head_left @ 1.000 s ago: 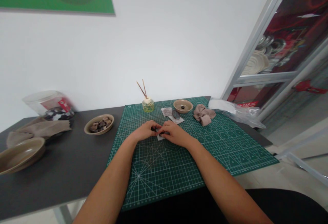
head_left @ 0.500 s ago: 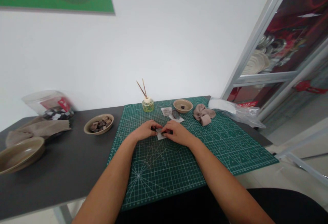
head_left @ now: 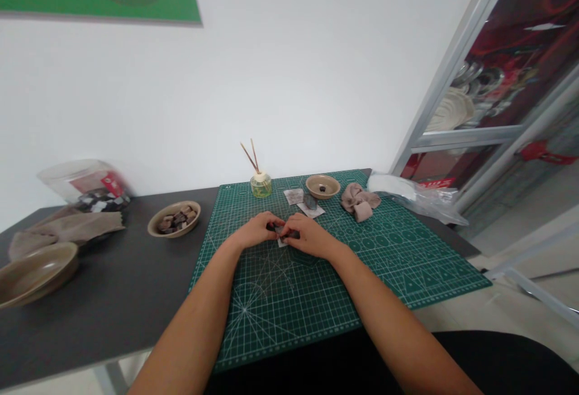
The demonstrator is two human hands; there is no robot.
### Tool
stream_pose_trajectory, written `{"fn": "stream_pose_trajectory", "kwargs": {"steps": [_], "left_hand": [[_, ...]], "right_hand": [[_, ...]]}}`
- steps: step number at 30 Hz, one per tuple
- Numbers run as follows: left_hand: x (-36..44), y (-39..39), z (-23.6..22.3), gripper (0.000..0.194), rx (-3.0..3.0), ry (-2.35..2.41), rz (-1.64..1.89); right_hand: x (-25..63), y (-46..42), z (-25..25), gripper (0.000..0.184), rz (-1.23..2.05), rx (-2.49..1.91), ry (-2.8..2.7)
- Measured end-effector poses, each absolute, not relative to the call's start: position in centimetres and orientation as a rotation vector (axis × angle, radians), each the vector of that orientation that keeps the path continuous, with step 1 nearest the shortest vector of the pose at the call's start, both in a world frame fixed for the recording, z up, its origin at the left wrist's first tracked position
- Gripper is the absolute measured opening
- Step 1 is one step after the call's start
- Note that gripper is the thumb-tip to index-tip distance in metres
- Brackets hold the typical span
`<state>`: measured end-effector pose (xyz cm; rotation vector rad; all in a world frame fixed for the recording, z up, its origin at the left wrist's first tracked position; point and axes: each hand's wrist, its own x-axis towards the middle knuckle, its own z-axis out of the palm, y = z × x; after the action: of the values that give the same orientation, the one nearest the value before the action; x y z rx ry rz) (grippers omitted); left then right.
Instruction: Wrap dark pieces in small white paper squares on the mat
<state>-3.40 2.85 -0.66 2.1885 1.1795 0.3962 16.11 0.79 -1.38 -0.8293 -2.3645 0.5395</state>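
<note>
Green matting (head_left: 280,310) is spreading beneath the hands, its gridded room running toward the near edge and far to their right; its left edge is lying closer, with dark surface (head_left: 113,298) stretching beyond. Left hand (head_left: 257,228) and right hand (head_left: 308,235) are bending their fingers together over a small pale paper (head_left: 281,242), partly covered between them; whether either is pinching it, I cannot tell. Just beyond the hands, two pale cards (head_left: 294,196) are lying, a flat grey piece (head_left: 310,202) resting on the nearer one. Behind these, a small bowl (head_left: 322,196) and a crumpled cloth (head_left: 359,202) are crowding the way forward and right. Ahead of the left hand, a reed diffuser (head_left: 261,186) is standing; farther left, a bowl of brown blocks (head_left: 174,236) is sitting.
</note>
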Motion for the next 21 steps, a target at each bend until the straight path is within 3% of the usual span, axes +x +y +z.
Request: {"fn": "stream_pose_trajectory", "kwargs": {"steps": [5,21], "left_hand": [[-3.46,3.03,-1.06,0.04,2.178,1.211,0.389],[-3.52,3.02,-1.1,0.033,2.173,1.213,0.403]], "right_hand": [[16.28,0.63,-1.0,0.012,0.563,-0.932,-2.322],[16.13,0.66,-1.24,0.018,0.495,-0.812,-2.431]]}}
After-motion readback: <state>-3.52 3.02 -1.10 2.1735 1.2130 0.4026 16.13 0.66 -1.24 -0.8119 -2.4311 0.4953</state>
